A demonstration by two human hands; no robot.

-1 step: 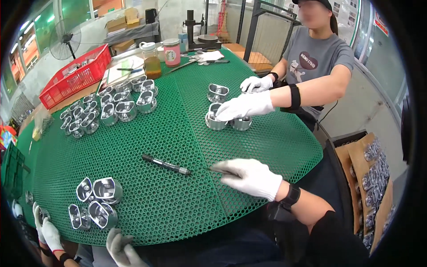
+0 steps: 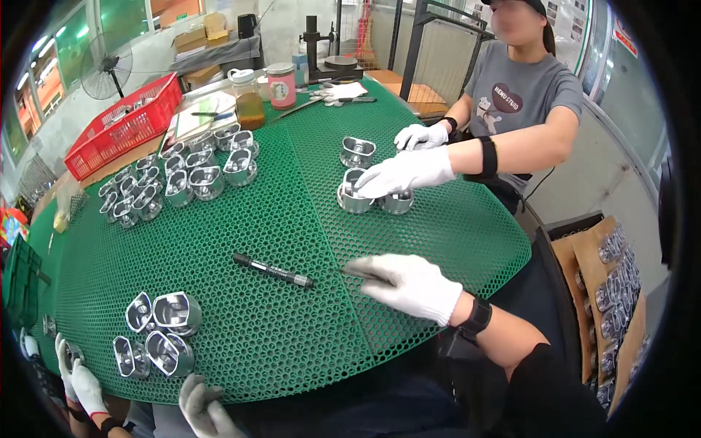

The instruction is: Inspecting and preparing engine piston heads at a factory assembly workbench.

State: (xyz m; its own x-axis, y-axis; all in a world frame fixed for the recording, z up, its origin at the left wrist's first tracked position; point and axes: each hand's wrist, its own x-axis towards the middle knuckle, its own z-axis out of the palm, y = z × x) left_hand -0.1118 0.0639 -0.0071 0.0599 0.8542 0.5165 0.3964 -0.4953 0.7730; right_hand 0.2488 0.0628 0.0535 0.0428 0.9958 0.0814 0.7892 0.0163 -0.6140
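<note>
Fingers of the left hand [image 2: 203,409] curl loosely, apart, at the near edge of the green table [image 2: 248,226]; those of the right hand [image 2: 409,285] stretch leftward, parted. Nothing shows in either grip. Four pistons [image 2: 166,347] sit just beyond the left hand, and a black marker [image 2: 274,271] lies between them and the right fingertips, touching neither. By my reading, this is a pause between holds. Taking up the marker would call for a short reach left and a pinch around its barrel; lifting a piston, for the left hand to go up and over.

At far left, a green crate [image 2: 20,281] stands by the table, its contents hidden. Next, a red basket [image 2: 120,142] holds shiny metal pieces, too small to make out. A clear jar [image 2: 250,109] has amber liquid low inside; the pink jar [image 2: 282,91] beside it hides what it holds. Across the table, a co-worker's gloved hand [image 2: 405,174] rests on other pistons [image 2: 356,201]. At far right, a dark-rimmed box [image 2: 573,225] holds many pistons in rows, with cardboard sheets [image 2: 566,255] standing among them.
</note>
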